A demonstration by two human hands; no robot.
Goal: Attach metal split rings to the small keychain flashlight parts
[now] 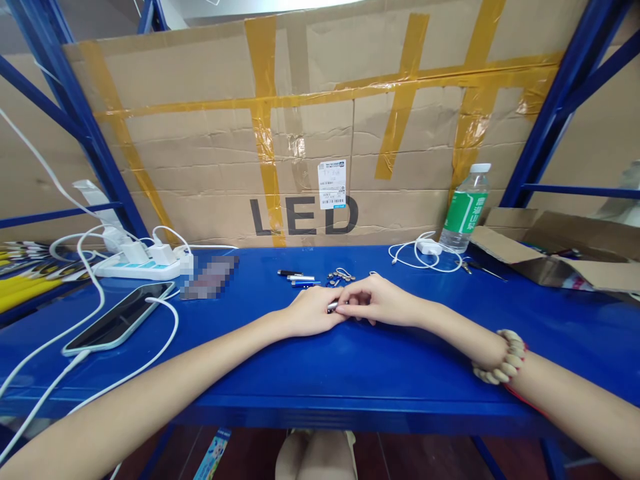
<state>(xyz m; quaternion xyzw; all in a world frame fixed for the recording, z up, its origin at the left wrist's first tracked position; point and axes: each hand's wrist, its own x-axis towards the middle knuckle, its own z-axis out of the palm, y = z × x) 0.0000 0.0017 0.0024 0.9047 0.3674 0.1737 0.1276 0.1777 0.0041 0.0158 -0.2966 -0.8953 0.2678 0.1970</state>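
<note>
Hands meet at the middle of the blue bench (350,373), and between them we hold a small silver metal piece (333,307). Our left hand (313,312) lies knuckles up with its grip curled around that piece, of which only the near end shows. Our right hand (377,301) comes in from the other side, its fingertips (350,308) pinching the same piece, so both hands touch each other over it. A beaded bracelet (503,357) sits on the right wrist.

Just beyond the hands lie a black pen-like stick (289,273), a silver one (301,278) and a blue one (305,283), with a small heap of metal rings and clips (341,275) beside them. To the left a phone (119,315) lies on its white cable (165,333), near a power strip (140,267) with chargers. To the right stand a water bottle (467,210) and a white charger (429,248). A taped cardboard panel (310,133) marked LED closes the back.
</note>
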